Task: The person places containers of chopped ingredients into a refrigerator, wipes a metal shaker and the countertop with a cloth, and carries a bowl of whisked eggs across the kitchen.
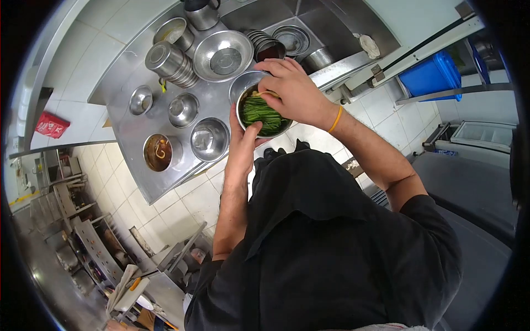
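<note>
While the steel counter spreads towards 9 o'clock from the bowl of greens, a wide basin stands on it at 11 o'clock and stacked metal containers at 10. The bowl is at the view's 12 o'clock. At its 2 o'clock, the right hand is curled over the rim; whether its fingers pinch anything I cannot tell. At 7 o'clock, the left hand clasps the bowl's side, thumb on the rim. At 8 o'clock is a pot of brown liquid, and at 3 a yellow wristband.
</note>
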`<state>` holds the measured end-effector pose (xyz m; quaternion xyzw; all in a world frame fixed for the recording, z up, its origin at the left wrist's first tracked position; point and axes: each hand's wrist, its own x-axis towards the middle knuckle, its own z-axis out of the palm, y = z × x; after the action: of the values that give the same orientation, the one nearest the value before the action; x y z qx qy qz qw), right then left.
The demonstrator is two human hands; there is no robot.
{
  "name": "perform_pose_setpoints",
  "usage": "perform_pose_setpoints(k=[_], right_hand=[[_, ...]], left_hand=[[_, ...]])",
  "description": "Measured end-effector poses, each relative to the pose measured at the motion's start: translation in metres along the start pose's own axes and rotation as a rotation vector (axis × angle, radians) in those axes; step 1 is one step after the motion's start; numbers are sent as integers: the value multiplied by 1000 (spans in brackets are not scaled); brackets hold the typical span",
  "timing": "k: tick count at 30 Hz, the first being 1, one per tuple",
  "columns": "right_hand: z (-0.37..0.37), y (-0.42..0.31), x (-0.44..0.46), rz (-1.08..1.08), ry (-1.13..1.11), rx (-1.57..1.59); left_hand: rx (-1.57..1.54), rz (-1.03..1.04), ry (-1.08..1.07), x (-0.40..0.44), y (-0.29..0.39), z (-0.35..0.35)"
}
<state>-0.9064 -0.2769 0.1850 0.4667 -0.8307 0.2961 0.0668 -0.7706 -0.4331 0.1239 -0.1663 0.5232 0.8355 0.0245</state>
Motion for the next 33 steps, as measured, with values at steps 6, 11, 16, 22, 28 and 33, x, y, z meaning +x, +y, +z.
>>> perform_pose_setpoints(k=[6,11,16,22,28,33], right_hand=[[-15,-12,11,56,32,188],[-19,8,38,175,96,331],[16,91,146,119,62,86],[42,146,278,216,145,8],[49,205,251,258,-259,-63],[84,256,262,212,-497,-46]], left_hand=[[-49,23,40,4,-6,-19],[-101,46,105,2,-12,-57],[-107,79,168,4,-12,-90],[-42,74,188,32,6,-73],[-223,6,289,63,-32,-55],[-202,-153,570,93,-41,1]])
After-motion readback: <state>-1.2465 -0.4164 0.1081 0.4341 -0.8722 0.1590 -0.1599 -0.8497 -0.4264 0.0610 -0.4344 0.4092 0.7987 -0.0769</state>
